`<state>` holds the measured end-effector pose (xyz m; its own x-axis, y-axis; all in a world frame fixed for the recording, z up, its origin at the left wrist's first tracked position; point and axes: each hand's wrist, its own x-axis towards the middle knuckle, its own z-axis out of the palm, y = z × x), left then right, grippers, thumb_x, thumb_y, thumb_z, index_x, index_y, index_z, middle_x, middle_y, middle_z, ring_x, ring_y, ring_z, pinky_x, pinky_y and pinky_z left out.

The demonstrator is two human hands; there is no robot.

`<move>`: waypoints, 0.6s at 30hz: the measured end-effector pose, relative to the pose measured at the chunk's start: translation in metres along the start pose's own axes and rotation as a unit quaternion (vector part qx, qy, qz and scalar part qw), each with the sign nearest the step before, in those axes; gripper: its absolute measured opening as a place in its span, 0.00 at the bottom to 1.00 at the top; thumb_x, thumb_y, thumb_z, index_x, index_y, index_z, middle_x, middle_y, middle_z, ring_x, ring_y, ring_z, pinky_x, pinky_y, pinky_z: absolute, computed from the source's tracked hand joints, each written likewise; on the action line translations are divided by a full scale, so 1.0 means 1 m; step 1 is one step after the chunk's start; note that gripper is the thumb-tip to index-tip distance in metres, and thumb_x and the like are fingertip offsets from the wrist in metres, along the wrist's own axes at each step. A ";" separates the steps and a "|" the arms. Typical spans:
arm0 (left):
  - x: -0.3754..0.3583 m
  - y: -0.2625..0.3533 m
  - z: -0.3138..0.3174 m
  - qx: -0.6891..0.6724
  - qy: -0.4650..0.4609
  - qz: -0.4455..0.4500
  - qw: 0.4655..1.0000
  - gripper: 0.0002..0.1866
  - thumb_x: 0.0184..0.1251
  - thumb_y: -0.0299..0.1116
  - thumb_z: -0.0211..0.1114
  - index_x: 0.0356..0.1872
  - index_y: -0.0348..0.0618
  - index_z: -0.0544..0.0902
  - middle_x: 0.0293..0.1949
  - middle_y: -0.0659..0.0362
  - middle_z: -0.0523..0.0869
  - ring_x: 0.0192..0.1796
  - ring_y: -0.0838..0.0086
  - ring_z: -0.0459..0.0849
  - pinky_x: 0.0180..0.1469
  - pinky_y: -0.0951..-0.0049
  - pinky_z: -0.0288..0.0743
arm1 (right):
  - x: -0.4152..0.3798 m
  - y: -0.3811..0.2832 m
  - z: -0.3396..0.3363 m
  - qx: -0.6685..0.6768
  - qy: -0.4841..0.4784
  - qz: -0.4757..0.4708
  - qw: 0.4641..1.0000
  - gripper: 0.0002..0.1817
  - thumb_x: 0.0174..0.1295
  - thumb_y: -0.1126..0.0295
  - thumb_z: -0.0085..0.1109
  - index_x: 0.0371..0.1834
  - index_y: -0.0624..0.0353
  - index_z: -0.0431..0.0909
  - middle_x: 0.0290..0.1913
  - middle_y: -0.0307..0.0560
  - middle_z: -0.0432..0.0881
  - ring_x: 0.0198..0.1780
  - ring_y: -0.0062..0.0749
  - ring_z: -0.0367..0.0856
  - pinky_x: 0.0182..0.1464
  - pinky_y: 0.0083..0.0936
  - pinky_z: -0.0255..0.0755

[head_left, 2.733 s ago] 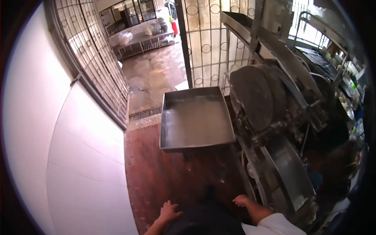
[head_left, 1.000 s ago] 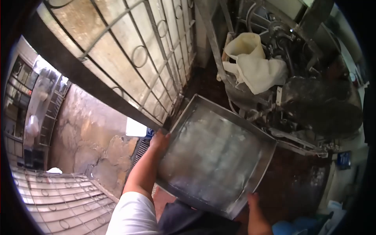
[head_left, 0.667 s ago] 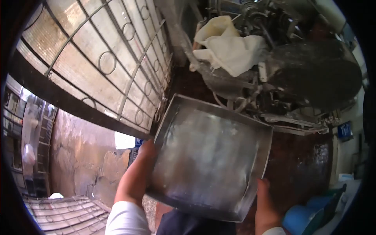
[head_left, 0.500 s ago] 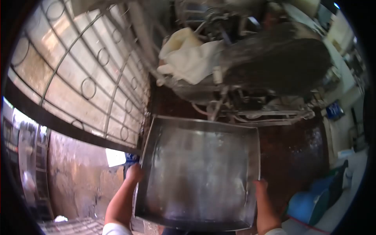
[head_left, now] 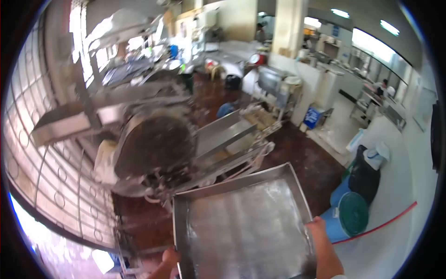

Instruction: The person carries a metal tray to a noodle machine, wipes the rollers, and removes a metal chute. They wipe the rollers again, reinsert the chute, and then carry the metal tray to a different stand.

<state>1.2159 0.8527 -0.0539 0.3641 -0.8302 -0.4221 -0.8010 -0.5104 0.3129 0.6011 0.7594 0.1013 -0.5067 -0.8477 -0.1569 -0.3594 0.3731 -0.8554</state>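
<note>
Low in the frame, left hand (head_left: 168,266) and right hand (head_left: 325,249) each grip an edge of the steel tray (head_left: 246,223).

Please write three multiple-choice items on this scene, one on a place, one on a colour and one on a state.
1. Where does the right hand grip the metal tray?
A. its right edge
B. its far edge
C. underneath its middle

2. What colour is the lid on the blue drum?
A. red
B. green
C. yellow

3. What does the tray hold?
A. folded cloths
B. stacked bowls
C. nothing

Answers: 1 A, the fingers lie on the right rim, while the left hand is at the near left corner. 2 B, the round lid looks dark green. 3 C, only bare shiny metal shows inside.
</note>
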 end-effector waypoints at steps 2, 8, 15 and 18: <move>0.007 0.080 -0.009 -0.060 0.032 0.057 0.996 0.21 0.55 0.47 0.59 0.39 0.39 0.81 0.40 0.41 0.84 0.46 0.46 0.82 0.50 0.53 0.75 | 0.023 0.005 -0.065 -0.028 0.048 -0.026 0.998 0.10 0.34 0.74 0.67 0.15 0.61 0.73 0.16 0.39 0.73 0.23 0.22 0.71 0.23 0.30 0.61; 0.040 0.262 -0.061 -0.102 0.104 0.194 0.970 0.17 0.55 0.45 0.59 0.35 0.39 0.80 0.32 0.42 0.83 0.38 0.48 0.83 0.41 0.51 0.74 | 0.036 -0.065 -0.180 0.092 0.190 0.003 0.977 0.08 0.36 0.77 0.64 0.21 0.64 0.76 0.22 0.36 0.75 0.24 0.21 0.70 0.25 0.25 0.63; 0.079 0.424 -0.079 -0.228 0.122 0.235 0.937 0.18 0.60 0.48 0.60 0.32 0.40 0.79 0.27 0.44 0.82 0.35 0.46 0.81 0.37 0.52 0.73 | 0.137 -0.041 -0.236 0.191 0.178 -0.064 0.963 0.17 0.38 0.78 0.56 0.36 0.63 0.78 0.31 0.38 0.80 0.34 0.28 0.77 0.40 0.23 0.70; 0.099 0.537 -0.126 -0.224 0.127 0.288 0.922 0.18 0.62 0.48 0.59 0.30 0.40 0.78 0.27 0.43 0.81 0.34 0.46 0.81 0.37 0.52 0.72 | 0.194 -0.051 -0.256 0.234 0.195 -0.090 0.948 0.18 0.39 0.76 0.56 0.38 0.62 0.78 0.34 0.39 0.81 0.37 0.28 0.77 0.43 0.23 0.70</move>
<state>0.8819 0.4683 0.1791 0.0851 -0.9892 0.1196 -0.6403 0.0376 0.7672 0.3205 0.6729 0.2406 -0.7540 -0.6441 0.1289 -0.1264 -0.0503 -0.9907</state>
